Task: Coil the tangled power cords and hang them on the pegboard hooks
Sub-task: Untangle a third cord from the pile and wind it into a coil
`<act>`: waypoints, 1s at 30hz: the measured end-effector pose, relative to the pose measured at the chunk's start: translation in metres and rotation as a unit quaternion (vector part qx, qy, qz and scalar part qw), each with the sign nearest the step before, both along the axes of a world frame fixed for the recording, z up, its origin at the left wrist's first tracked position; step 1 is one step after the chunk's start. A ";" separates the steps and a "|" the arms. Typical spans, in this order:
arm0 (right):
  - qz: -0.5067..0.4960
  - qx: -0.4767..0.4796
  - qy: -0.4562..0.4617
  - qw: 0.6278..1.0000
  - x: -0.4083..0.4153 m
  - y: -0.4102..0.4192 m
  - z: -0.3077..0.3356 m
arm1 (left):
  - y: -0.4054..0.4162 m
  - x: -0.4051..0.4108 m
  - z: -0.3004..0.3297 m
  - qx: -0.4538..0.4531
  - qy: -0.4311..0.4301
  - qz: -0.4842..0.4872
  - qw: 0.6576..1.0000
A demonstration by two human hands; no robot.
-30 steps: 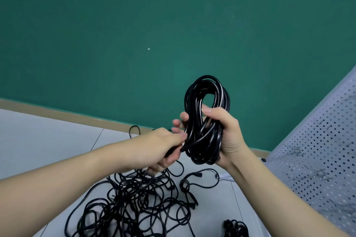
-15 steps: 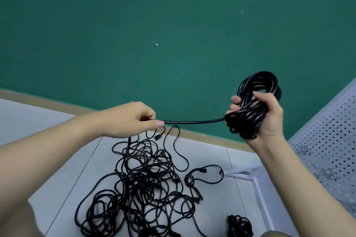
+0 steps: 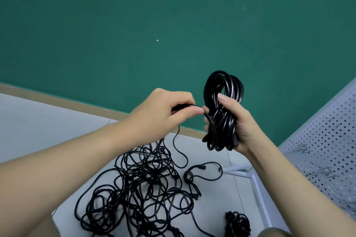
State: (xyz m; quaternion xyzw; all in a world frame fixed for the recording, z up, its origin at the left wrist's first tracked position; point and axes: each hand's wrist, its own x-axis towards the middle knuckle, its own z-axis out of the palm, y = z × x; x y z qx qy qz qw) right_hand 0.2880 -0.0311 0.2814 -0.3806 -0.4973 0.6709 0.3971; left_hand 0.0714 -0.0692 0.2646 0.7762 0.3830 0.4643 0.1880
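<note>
green wall (image 3: pixel 134 25): fills the upper part of the view, with a tan skirting strip (image 3: pixel 57 100) along its foot.
grey floor (image 3: pixel 38 121): pale tiles below the wall, with thin joint lines.
pegboard (image 3: pixel 327 140): white perforated panel at the right edge, slanted in this view; a few small metal hooks (image 3: pixel 300 148) stand out from its face, none carrying a cord.
tangled cords (image 3: pixel 138 188): loose heap of black power leads on the floor, low centre, loops overlapping; one plug end (image 3: pixel 202 168) lies at the right fringe of the heap.
coiled bundle (image 3: pixel 223 109): black cord wound into several upright loops, held in the air in front of the wall, left of the pegboard and above the heap.
small bundle (image 3: pixel 238 224): second, tighter black bunch on the floor near the bottom edge, apart from the heap.
right hand (image 3: pixel 237 121): fingers and thumb wrapped round the middle of the coiled bundle, gripping it.
left hand (image 3: pixel 163 113): thumb and fingertips pinching the free strand (image 3: pixel 207 119), which curves from the pinch onto the coiled bundle just beside it; behind the hand the same cord drops toward the heap.
</note>
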 end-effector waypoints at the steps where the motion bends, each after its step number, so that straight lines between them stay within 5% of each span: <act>1: 0.021 -0.003 -0.005 1.000 -0.004 -0.003 -0.001 | 0.001 0.004 -0.001 0.006 -0.008 0.005 1.000; 7: 0.169 -0.044 -0.039 0.984 -0.014 -0.013 -0.009 | 0.003 0.014 -0.004 -0.046 -0.063 0.033 0.996; 13: 0.230 -0.094 0.029 0.968 -0.015 -0.013 -0.013 | 0.000 0.014 -0.003 -0.078 -0.070 0.107 0.989; 21: 0.217 -0.098 0.143 0.961 0.003 -0.005 -0.007 | -0.011 0.031 -0.035 -0.164 -0.171 0.002 0.972; 26: 0.134 -0.062 0.224 0.963 0.022 0.000 -0.001 | -0.009 0.022 -0.070 -0.241 0.101 -0.040 0.964; 30: 0.070 -0.044 0.238 0.968 0.032 -0.001 -0.001 | -0.014 0.022 -0.078 -0.215 0.131 -0.026 0.967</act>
